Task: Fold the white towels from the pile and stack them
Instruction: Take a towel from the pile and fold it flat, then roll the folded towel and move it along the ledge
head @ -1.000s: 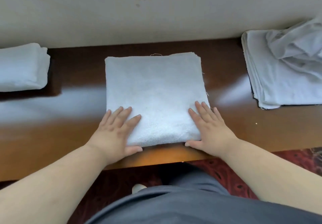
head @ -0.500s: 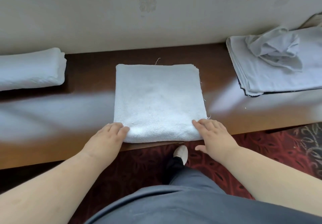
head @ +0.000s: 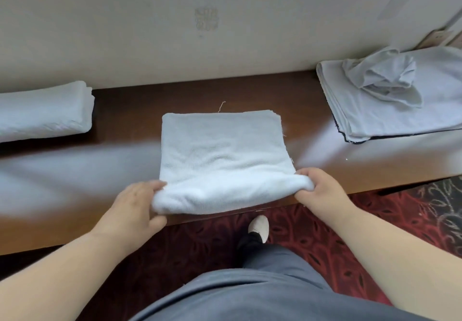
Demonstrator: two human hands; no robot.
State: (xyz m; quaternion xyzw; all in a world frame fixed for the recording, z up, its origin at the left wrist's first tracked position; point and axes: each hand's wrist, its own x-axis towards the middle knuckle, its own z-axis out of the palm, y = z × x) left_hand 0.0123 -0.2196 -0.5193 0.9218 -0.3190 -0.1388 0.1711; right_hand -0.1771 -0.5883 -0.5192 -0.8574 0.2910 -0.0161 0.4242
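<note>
Both hands pinch the near corners of the folded towel [head: 222,153] on the bench [head: 312,160], left hand [head: 136,208] and right hand [head: 318,190]. Pile [head: 390,95] sits beyond the right hand, stack [head: 45,110] past the left.

I'm seeing a plain beige wall [head: 150,33] beyond the hands, a glossy dark wooden table [head: 75,170] catching glare, red patterned carpet [head: 312,233] below.

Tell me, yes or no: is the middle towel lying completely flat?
No: both hands, left and right, pinch the towel and lift its near edge.
</note>
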